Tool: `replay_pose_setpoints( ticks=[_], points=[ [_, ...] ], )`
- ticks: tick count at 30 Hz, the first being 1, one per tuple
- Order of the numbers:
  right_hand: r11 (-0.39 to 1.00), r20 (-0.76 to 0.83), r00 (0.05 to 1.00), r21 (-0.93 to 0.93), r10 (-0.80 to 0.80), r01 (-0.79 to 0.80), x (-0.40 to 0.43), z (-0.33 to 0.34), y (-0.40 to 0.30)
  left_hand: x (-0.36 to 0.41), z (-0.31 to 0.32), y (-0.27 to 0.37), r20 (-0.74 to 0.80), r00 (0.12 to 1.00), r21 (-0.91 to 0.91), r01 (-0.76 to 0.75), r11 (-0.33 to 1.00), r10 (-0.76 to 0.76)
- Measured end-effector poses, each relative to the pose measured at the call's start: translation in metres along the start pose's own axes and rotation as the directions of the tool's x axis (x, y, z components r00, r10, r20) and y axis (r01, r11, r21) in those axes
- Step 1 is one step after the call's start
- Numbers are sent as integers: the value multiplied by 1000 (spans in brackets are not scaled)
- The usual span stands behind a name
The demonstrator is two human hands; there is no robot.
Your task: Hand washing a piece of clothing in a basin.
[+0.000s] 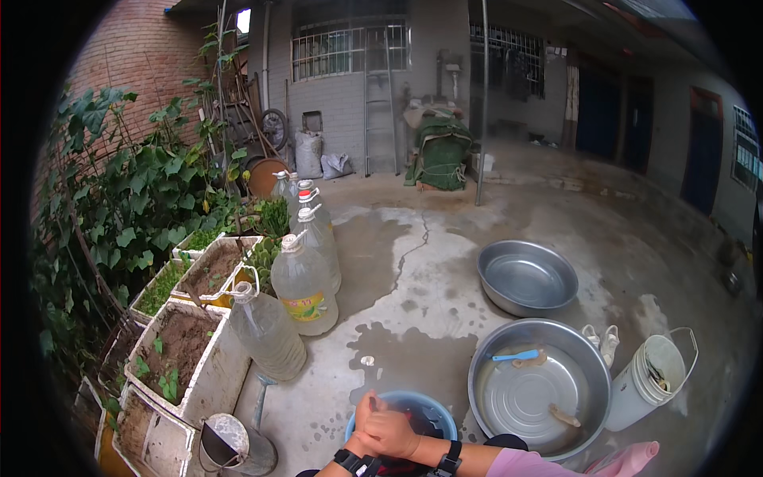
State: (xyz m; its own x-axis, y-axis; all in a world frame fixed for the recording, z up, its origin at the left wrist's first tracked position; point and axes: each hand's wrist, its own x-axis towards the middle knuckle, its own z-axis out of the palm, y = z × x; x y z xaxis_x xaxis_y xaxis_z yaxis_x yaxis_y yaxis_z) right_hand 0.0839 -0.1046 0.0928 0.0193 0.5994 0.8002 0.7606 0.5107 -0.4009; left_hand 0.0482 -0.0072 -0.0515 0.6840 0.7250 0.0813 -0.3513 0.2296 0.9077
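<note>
Above the near rim of a light blue plastic basin (446,411) my two hands are pressed together. My left hand (368,411) is curled, with a bit of dark red cloth (374,404) showing at its fingers. Over it lies my right hand (390,432), its fingers closed; whether it grips the cloth too is hidden. More dark red cloth lies in water inside the basin. To the right, a large metal basin (477,381) holds a blue-handled brush (516,356) and a tan item (563,415).
Beyond stands a second metal basin (527,309). At right are a white bucket (626,393), white sandals (609,344) and a pink bottle (632,456). Large plastic jugs (268,343), foam planters (220,358) and a metal watering can (259,453) line the left.
</note>
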Motion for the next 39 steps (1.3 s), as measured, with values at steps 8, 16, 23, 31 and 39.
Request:
replay_pose_setpoints(
  ticks=[8,16,23,31,39],
  points=[
    [874,-170,884,-158,435,-460,-10,-7,72,1,46,24,-187,877,-518,295,803,-443],
    [826,-216,825,-113,522,-553,-12,-22,74,-3,94,68,-124,922,-412,288,864,-366],
    [998,-28,999,45,-33,34,26,24,-29,2,-106,-63,226,972,-800,147,582,64],
    [868,-189,878,-161,439,-469,-4,-14,67,-8,81,86,-265,829,-528,302,794,-492],
    [952,-66,963,-150,261,-268,0,-1,53,-3,31,23,-184,981,-106,-88,990,67]
  ],
)
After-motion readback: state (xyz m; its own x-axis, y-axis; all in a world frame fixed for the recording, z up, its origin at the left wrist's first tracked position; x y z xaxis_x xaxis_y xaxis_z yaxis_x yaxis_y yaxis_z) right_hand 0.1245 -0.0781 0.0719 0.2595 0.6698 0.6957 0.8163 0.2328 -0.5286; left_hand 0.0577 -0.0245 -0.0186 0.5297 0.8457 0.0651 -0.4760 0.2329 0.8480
